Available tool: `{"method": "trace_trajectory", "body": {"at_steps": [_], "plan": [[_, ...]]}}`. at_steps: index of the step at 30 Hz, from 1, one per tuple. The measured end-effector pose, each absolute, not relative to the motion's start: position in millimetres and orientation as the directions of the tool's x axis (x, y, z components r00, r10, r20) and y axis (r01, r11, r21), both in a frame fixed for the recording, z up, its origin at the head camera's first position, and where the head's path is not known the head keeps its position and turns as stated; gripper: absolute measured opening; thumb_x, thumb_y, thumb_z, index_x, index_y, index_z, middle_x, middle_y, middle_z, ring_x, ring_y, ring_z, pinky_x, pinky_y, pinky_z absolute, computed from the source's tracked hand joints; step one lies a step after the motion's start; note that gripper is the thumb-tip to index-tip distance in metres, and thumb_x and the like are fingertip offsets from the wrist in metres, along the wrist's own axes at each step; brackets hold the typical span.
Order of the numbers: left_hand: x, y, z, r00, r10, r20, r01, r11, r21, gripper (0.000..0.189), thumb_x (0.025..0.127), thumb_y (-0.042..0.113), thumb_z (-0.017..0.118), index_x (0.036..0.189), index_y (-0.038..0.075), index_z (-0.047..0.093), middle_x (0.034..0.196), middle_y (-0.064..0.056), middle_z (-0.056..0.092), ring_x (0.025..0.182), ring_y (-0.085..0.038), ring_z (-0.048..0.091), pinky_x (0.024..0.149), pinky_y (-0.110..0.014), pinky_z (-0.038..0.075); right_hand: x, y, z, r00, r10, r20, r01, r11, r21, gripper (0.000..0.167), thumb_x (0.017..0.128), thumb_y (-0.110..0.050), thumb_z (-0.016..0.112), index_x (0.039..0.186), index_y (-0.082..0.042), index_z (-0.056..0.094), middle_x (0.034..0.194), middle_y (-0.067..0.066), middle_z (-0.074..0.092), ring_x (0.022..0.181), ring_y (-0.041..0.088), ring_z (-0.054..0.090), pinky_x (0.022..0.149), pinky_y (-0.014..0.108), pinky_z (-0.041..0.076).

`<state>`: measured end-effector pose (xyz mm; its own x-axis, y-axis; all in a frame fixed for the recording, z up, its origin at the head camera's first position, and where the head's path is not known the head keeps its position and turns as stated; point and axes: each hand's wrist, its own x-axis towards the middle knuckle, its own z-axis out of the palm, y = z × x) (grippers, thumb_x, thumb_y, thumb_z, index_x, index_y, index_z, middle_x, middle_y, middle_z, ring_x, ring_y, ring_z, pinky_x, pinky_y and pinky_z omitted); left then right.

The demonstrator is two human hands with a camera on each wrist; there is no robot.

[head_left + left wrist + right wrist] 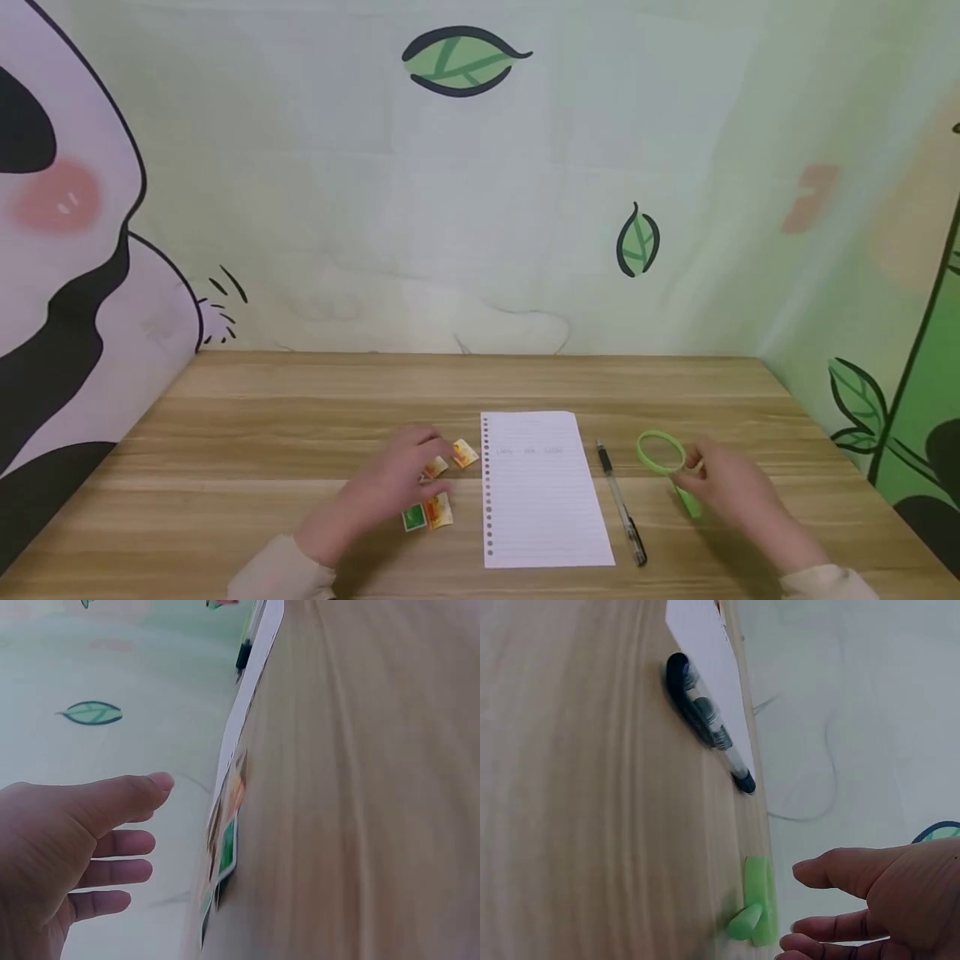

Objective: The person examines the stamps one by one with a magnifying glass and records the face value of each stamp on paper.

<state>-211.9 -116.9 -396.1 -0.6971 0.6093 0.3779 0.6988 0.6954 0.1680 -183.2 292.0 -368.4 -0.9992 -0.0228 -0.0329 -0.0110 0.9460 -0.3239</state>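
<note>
My left hand [390, 477] is above several small stamp-like pieces, among them an orange one [440, 510] and a green one [413, 517]. In the left wrist view its thumb and fingers [124, 871] are spread apart with nothing between them. Beside a light-green magnifying glass [687, 502] is my right hand [731, 487]. The right wrist view shows a gap between that hand's thumb [821, 870] and the magnifying glass's green rim [756, 879], and the hand holds nothing. Part of the stamp-like group is hidden under the left hand.
A lined sheet of paper [540, 508] with punched holes and faint writing lies mid-table. To its right a black-and-clear pen [619, 500] lies at a slant. The wooden table [300, 400] meets a printed backdrop [337, 208] at the rear.
</note>
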Motion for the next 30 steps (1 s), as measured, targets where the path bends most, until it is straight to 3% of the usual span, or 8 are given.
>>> {"method": "trace_trajectory", "body": {"at_steps": [5, 12, 21, 30], "plan": [[-213, -136, -396, -0.75, 0.57, 0.337, 0.648, 0.736, 0.198, 0.028, 0.076, 0.024, 0.08, 0.099, 0.011, 0.07, 0.095, 0.0, 0.063, 0.088, -0.015, 0.058, 0.078, -0.033, 0.052, -181, 292, -374, -0.998, -0.012, -0.058, 0.007, 0.947, -0.322, 0.027, 0.086, -0.031, 0.067, 0.091, -0.005, 0.06, 0.082, 0.005, 0.065, 0.069, 0.016, 0.056, 0.057, 0.031, 0.044], [-213, -156, -398, -0.736, 0.578, 0.351, 0.659, 0.73, 0.181, 0.026, 0.073, 0.02, 0.081, 0.095, 0.012, 0.07, 0.096, 0.0, 0.065, 0.09, -0.017, 0.06, 0.082, -0.036, 0.051, -177, 291, -379, -0.997, -0.013, -0.074, 0.012, 0.942, -0.335, 0.027, 0.086, -0.032, 0.067, 0.085, -0.008, 0.056, 0.078, 0.004, 0.065, 0.066, 0.016, 0.052, 0.056, 0.029, 0.041], [-214, -166, -402, -0.764, 0.565, 0.312, 0.635, 0.745, 0.204, 0.026, 0.075, 0.02, 0.08, 0.099, 0.015, 0.071, 0.099, 0.002, 0.065, 0.094, -0.018, 0.06, 0.085, -0.04, 0.05, -173, 290, -384, -0.997, -0.005, -0.075, 0.021, 0.939, -0.343, 0.027, 0.087, -0.032, 0.067, 0.085, -0.006, 0.057, 0.072, 0.002, 0.057, 0.063, 0.016, 0.046, 0.055, 0.028, 0.038], [-217, -166, -419, -0.782, 0.526, 0.335, 0.604, 0.771, 0.199, 0.027, 0.074, 0.025, 0.08, 0.096, 0.015, 0.071, 0.095, 0.003, 0.065, 0.088, -0.014, 0.059, 0.08, -0.034, 0.051, -174, 289, -389, -0.999, -0.029, -0.027, -0.019, 0.943, -0.331, 0.023, 0.084, -0.024, 0.068, 0.078, -0.009, 0.053, 0.064, 0.0, 0.047, 0.058, 0.015, 0.041, 0.052, 0.028, 0.033]]}}
